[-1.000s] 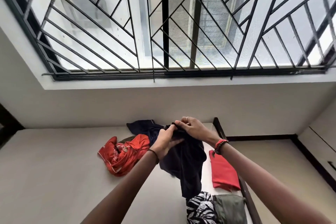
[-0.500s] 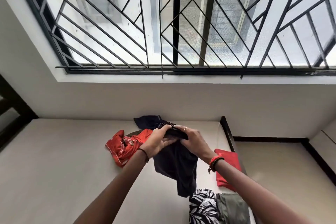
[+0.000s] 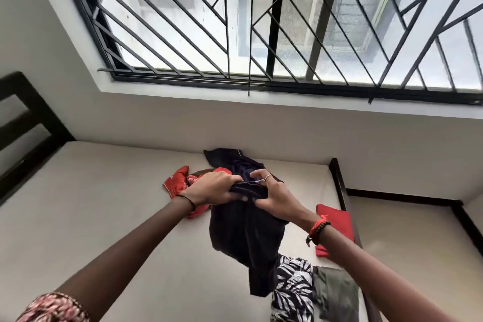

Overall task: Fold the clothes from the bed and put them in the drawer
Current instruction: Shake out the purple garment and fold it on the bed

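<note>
Above the bed [image 3: 104, 217], toward its far right corner, the dark garment [image 3: 243, 238] hangs free from its bunched top edge, probably so that its length drops straight for folding. The left hand [image 3: 211, 188] grips that edge with curled fingers; the right hand [image 3: 274, 196] pinches it under the thumb, upper fingers spread. Outward lie a crumpled red garment [image 3: 177, 183] and, along the right edge, a folded red piece [image 3: 337, 219], patterned cloth [image 3: 292, 287] and olive cloth [image 3: 334, 293].
</note>
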### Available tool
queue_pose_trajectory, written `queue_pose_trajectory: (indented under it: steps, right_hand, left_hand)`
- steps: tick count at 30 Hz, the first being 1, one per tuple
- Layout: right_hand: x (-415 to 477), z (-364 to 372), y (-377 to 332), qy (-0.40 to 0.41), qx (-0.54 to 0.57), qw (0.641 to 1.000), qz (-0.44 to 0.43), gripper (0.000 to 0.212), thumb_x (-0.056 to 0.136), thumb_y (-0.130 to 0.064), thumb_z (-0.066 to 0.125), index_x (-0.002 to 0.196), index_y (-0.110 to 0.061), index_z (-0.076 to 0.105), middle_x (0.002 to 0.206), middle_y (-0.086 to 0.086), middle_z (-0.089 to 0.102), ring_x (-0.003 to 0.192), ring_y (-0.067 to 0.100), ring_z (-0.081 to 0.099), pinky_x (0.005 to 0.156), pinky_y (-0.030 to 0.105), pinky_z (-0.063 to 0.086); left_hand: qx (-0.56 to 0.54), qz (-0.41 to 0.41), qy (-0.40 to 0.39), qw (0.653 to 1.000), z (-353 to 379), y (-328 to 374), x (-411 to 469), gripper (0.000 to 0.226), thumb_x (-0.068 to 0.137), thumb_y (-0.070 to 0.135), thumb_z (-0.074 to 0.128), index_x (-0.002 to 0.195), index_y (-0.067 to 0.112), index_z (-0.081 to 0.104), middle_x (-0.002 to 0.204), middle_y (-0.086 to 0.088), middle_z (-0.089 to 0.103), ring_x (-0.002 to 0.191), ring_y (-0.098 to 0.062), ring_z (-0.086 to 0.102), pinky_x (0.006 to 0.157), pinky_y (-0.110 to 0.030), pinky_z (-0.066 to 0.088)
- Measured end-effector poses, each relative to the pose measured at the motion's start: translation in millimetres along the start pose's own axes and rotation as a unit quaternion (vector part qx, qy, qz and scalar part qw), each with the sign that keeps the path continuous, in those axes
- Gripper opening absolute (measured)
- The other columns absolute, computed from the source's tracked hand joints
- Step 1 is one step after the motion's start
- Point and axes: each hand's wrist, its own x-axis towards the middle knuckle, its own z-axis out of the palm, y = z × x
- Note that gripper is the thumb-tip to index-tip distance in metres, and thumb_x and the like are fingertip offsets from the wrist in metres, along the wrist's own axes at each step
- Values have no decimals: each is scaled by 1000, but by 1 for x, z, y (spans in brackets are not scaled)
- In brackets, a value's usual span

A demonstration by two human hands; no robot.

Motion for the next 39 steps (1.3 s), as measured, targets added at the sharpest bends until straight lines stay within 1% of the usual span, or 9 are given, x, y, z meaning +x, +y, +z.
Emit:
queue_pose_trajectory:
  steps: [4,12,18,22,24,29,33,36,39]
  right_hand:
    - [-4,-2,11,-139,-91,986,4,110,63,-20,81,149,-26,14,130,-7,48,119,8,47,102,23,40]
    - [44,-16,36,-201,-137,969,36,54,69,-5,78,120,-13,60,105,-6,63,94,7,57,82,18,43]
    - [108,-16,28,-71,-137,988,-8,54,69,9,68,119,-10,62,109,6,67,96,12,58,84,16,42]
    - [114,-8,26,-38,-142,988,-55,54,72,12,60,119,-15,63,107,1,69,98,10,62,87,11,42]
    - [100,8,37,-31,-177,981,-70,55,73,11,58,122,-16,63,112,2,69,101,13,62,83,5,39]
    - [39,95,110,-44,-230,968,-88,67,68,18,50,126,-14,59,128,5,61,120,23,56,100,38,47]
    - [-23,198,208,-141,-248,954,-96,71,54,1,53,120,-25,52,116,-11,67,114,8,58,80,32,56]
    - [-81,273,275,-233,-284,927,-76,64,66,-11,41,128,-27,39,133,-10,49,143,16,19,113,31,25]
    - [-142,328,339,-174,-393,898,-91,50,101,-11,5,151,-14,0,160,5,-3,146,19,-9,116,36,-5]
  left_hand:
    - [-43,9,-15,999,1,-10,-2,31,84,51,63,89,21,60,77,3,63,77,-19,62,68,-35,47]
    - [-5,18,-116,993,14,-52,13,29,86,46,61,101,21,58,91,-2,64,88,-23,61,75,-38,48]
    - [86,-32,37,995,2,-83,32,38,93,42,52,122,18,53,116,-1,62,105,-23,60,81,-36,46]
    - [164,24,186,968,15,-95,20,38,89,35,46,114,11,62,101,-3,69,82,-23,68,73,-30,50]
    - [180,40,223,957,39,-95,6,42,89,38,39,107,11,66,94,-2,71,75,-20,68,72,-29,49]
    - [142,46,188,971,157,-92,-49,43,82,7,40,118,7,64,118,-6,66,103,-17,65,94,-28,36]
    - [105,37,65,992,300,-95,-109,54,79,7,38,131,10,50,128,-4,61,114,-13,60,107,-33,24]
    - [113,26,-7,993,402,-89,-153,43,96,3,20,135,13,35,146,-5,44,114,-10,56,111,-34,12]
    - [120,10,-54,991,481,-80,-188,45,100,5,5,139,16,24,159,-12,-1,129,-16,38,113,-34,8]
